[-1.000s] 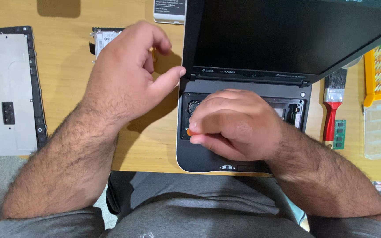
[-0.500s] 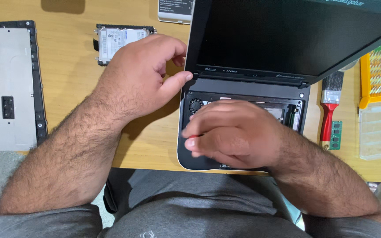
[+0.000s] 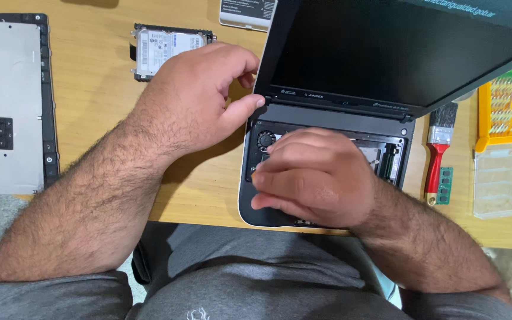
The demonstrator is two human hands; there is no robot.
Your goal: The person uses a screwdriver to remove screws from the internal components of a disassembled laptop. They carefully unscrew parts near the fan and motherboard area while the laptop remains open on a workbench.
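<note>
Light wooden desk (image 3: 108, 106). Small black opened laptop with keyboard removed (image 3: 327, 127) at desk's front edge. Left hand (image 3: 194, 98), loosely curled, thumb touching laptop's left hinge corner. Right hand (image 3: 315, 178), fingers together, lies flat over the exposed bay; grip underneath cannot be told.

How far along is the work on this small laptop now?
Already done: the keyboard panel lies on the table at far left, the hard drive is out behind the left hand, and a green memory module lies beside the red brush. In hand: the right hand rests over the laptop's opened base. Left: fan and board remain inside.
</note>
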